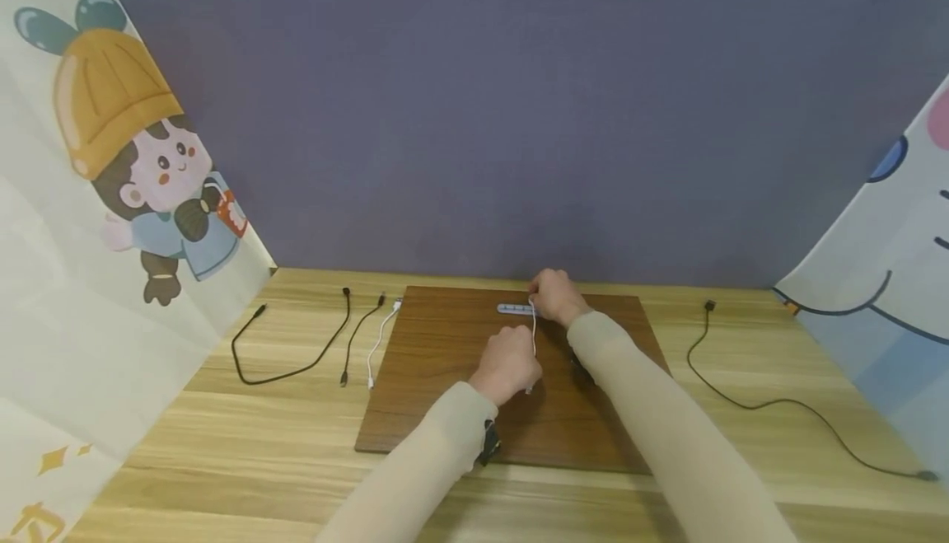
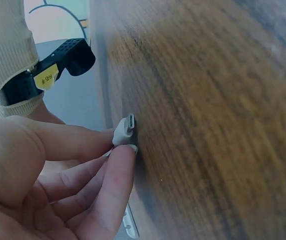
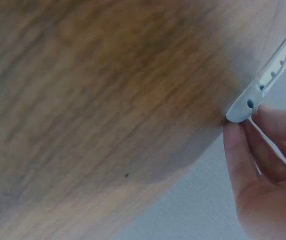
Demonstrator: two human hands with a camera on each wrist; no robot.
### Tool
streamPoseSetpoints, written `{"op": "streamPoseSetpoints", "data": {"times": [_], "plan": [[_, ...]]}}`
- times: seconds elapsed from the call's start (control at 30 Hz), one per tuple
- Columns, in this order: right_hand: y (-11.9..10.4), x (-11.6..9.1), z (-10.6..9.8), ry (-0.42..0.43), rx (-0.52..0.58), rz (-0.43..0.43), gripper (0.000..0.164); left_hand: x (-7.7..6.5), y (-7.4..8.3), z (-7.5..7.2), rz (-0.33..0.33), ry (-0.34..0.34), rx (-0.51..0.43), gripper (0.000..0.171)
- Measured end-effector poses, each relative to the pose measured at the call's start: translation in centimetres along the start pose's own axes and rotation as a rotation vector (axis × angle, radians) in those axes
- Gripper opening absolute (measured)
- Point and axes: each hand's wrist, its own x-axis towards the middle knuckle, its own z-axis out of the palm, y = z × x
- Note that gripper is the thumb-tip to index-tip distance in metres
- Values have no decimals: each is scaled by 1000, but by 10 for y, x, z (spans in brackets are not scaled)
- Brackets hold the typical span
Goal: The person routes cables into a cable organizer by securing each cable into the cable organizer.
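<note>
White cable (image 1: 534, 333): left hand (image 1: 507, 364) pinches connector (image 2: 123, 133), right hand (image 1: 558, 297) pinches cable at slotted holder (image 1: 513, 309).

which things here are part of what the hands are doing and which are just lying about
Likely part of it:
- left hand, pinching the plug of a white cable
- right hand, fingers at the slotted strip's end
- brown board underneath

Lying about, perhaps for later:
- two black cables and another white cable, left
- one black cable, right
</note>
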Motion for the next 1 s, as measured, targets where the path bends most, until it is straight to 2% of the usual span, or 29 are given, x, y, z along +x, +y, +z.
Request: {"op": "streamPoseSetpoints", "data": {"times": [0.27,0.63,1.0], "plan": [[2,-8,-6,32,-3,-37,23,0,-2,0,-26,-35,-78,26],[6,-24,-29,20,-84,-109,29,6,-1,0,-83,-24,-5,23],[45,-46,-53,50,-108,-52,33,4,3,0,-117,-57,-43,17]]}}
